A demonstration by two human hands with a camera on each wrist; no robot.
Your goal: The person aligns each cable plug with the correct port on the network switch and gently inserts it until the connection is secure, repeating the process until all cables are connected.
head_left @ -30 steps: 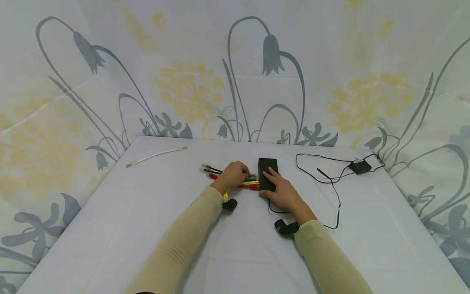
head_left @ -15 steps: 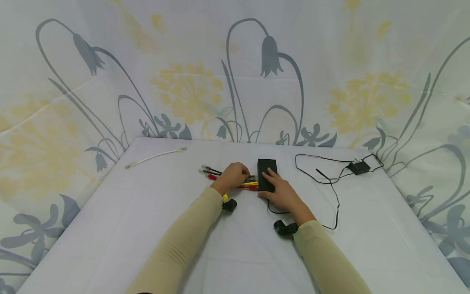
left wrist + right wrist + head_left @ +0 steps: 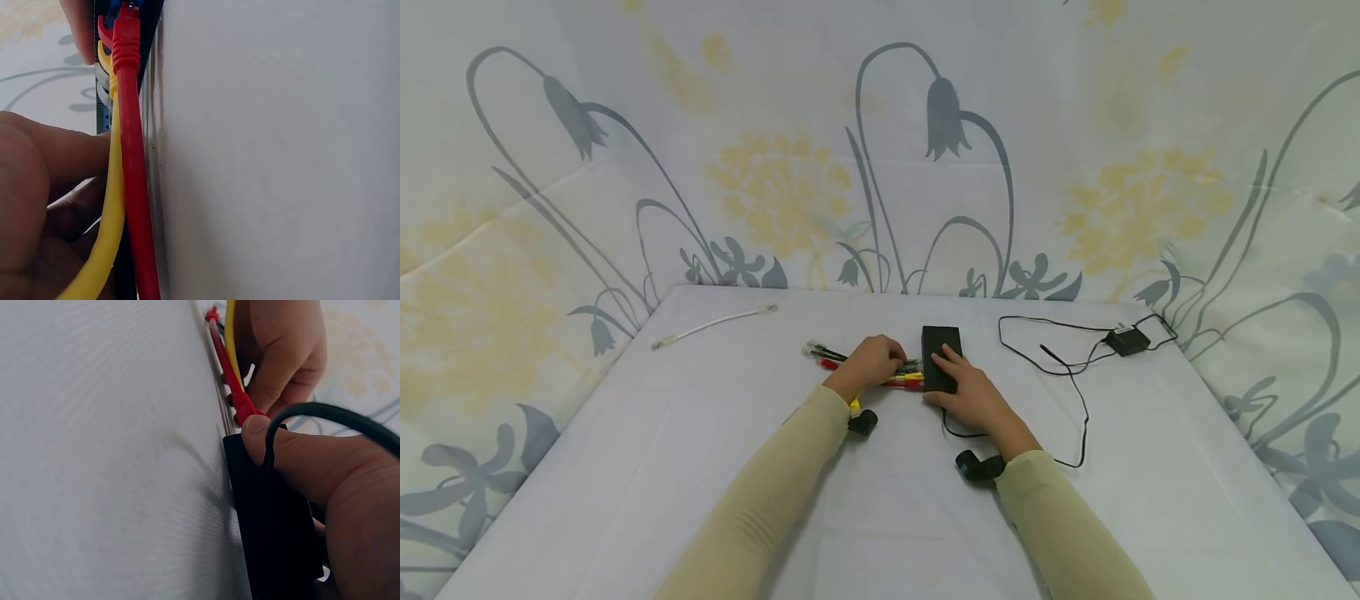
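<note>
A black network switch [image 3: 934, 337] lies on the white table, its row of blue-lined ports facing left. A red network cable [image 3: 134, 156] and a yellow network cable [image 3: 111, 212] are plugged in at its near end, with grey plugs [image 3: 103, 81] beyond them. My right hand [image 3: 973, 398] grips the switch, thumb [image 3: 256, 431] at its near corner and fingers spread over its top. Just left of the ports, my left hand [image 3: 871, 364] pinches a black network cable, its fingertips partly hidden behind the yellow cable. Loose ends of black cables [image 3: 827, 350] stick out past that hand.
A white network cable [image 3: 715, 323] lies at the back left. At the back right rests a black power adapter [image 3: 1127, 340] with its thin cord [image 3: 1085, 417] looped over the table. Flower-patterned fabric [image 3: 775, 192] rises behind the table.
The head view has shifted slightly. Both hands, the switch and the cables keep the same places relative to each other.
</note>
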